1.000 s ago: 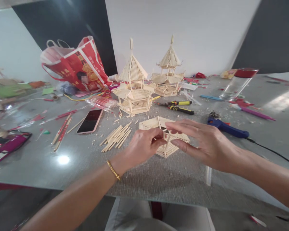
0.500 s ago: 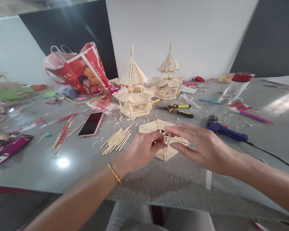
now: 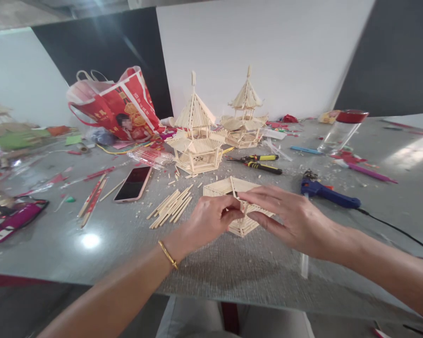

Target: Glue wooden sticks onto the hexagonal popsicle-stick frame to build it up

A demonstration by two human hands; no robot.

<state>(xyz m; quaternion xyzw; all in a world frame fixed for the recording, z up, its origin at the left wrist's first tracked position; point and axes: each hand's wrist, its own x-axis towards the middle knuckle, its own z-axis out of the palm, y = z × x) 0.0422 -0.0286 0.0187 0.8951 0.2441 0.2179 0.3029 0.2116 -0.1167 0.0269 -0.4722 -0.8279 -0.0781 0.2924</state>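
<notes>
The six-sided stick frame (image 3: 242, 228) lies flat on the table (image 3: 127, 256), straight ahead of the person. Thin wooden sticks make it up, so it is likely very light, stiff along each stick but fragile at the joints, and easily pushed askew. The outer rim at six o'clock or ten o'clock looks the safest place to hold; squeezing the middle could snap a joint. A short stick (image 3: 245, 208) rises from it, so slight that only a fingertip pinch near its foot would suit it.

The left hand (image 3: 215, 215) comes in from eight o'clock, thumb and forefinger drawn together beside that stick; whether they grip it, I cannot tell. The right hand (image 3: 289, 218), from four o'clock, has thumb and fingers parted around the stick, apparently not clenched on anything.

Farther out, loose sticks (image 3: 171, 206) lie at nine o'clock, with a phone (image 3: 133, 184) beyond them. A stick pagoda (image 3: 196, 150) stands at eleven and a second pagoda (image 3: 246, 124) at twelve. Pliers (image 3: 262, 164) rest at one, and a blue glue gun (image 3: 333, 193) near three.
</notes>
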